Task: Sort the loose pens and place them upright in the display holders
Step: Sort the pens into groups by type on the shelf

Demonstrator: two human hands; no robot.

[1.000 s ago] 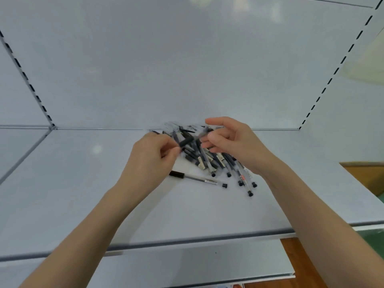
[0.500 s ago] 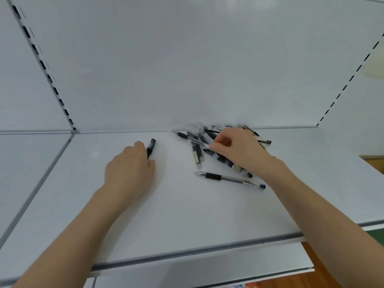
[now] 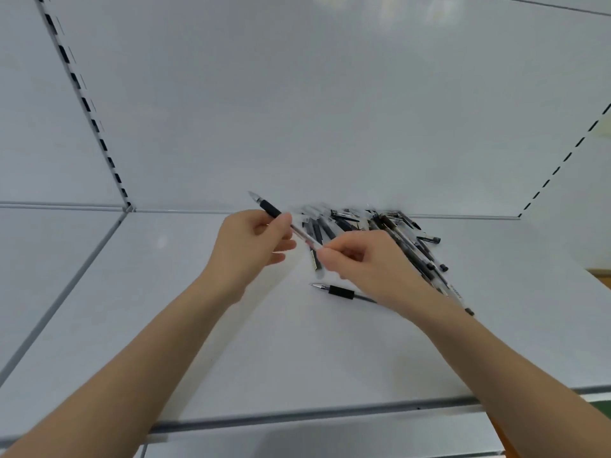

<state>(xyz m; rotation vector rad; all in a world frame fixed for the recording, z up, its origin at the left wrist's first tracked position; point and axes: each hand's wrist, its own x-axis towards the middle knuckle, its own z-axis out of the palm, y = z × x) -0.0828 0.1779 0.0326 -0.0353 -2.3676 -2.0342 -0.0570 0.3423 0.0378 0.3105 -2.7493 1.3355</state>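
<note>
A pile of several black-and-clear pens (image 3: pixel 390 233) lies on the white shelf (image 3: pixel 297 352) against the back panel. Both hands hold one uncapped pen (image 3: pixel 274 211) above the shelf, its silver tip pointing up and left. My left hand (image 3: pixel 251 246) pinches it near the black grip. My right hand (image 3: pixel 367 262) grips its rear end. A single pen (image 3: pixel 340 290) lies apart in front of the pile, partly under my right wrist. No display holder is in view.
The back panel (image 3: pixel 314 110) rises behind the shelf, with slotted uprights at left (image 3: pixel 89 110) and right (image 3: pixel 562 160). A neighbouring shelf section (image 3: pixel 43 259) adjoins on the left. A lower shelf edge (image 3: pixel 297 441) shows below the front rim.
My left hand has lifted off the shelf and moved right. My right hand has raised a pen out of the pile, and both hands now hold it. The small cap by my left hand is out of sight.
</note>
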